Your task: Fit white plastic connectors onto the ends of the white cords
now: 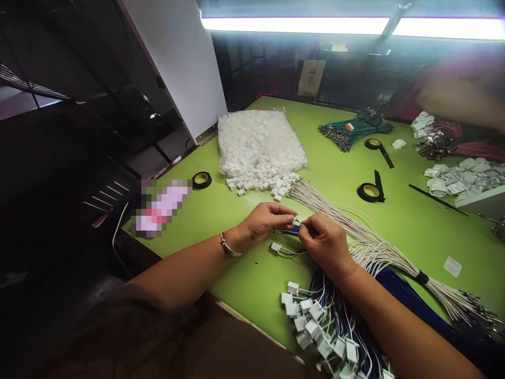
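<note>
My left hand (265, 223) pinches a small white connector housing (295, 221) between thumb and fingers. Close against it, my right hand (325, 239) is closed on a thin wire whose tip meets the housing; whether it is inserted cannot be made out. Below the hands lies a white housing (275, 247) with a white and a blue wire. Blue wires (290, 230) run under my right hand. A bundle of white wires (335, 213) stretches behind and past my right forearm. Finished-looking housings with wires (313, 329) are heaped at the near edge.
A clear bag of white housings (260, 139) spills onto the green table (236, 258). Black tape rolls (202, 180) lie left and right. Green wires (351, 131) sit at the back. Another person's arm (461, 102) is blurred at the right, above more housings (461, 176).
</note>
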Demonstrator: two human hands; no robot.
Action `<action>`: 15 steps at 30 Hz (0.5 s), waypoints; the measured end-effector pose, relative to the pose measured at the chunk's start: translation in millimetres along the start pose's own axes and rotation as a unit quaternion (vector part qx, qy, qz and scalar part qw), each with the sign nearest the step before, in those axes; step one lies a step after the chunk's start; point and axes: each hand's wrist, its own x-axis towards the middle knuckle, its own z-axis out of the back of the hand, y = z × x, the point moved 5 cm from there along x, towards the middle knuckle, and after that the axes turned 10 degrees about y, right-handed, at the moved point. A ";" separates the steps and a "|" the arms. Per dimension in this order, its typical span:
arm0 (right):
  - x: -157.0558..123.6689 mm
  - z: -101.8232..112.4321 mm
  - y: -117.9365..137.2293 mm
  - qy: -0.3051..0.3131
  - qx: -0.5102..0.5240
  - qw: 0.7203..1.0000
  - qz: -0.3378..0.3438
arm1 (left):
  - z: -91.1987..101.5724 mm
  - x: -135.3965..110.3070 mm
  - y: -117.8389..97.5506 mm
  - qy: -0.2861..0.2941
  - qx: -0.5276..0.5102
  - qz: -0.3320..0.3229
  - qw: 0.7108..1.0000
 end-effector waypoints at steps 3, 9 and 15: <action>0.4 -3.1 2.0 0.018 -0.032 0.999 0.003 | -3.2 -0.2 -4.7 -0.003 0.080 -0.023 0.997; 2.4 -4.1 -7.9 0.039 0.082 0.995 -0.040 | -3.1 0.7 -6.2 -0.009 0.125 -0.046 0.991; 5.4 -5.9 -12.2 0.067 0.085 0.993 -0.054 | 1.3 2.4 -1.7 -0.013 0.100 -0.040 0.994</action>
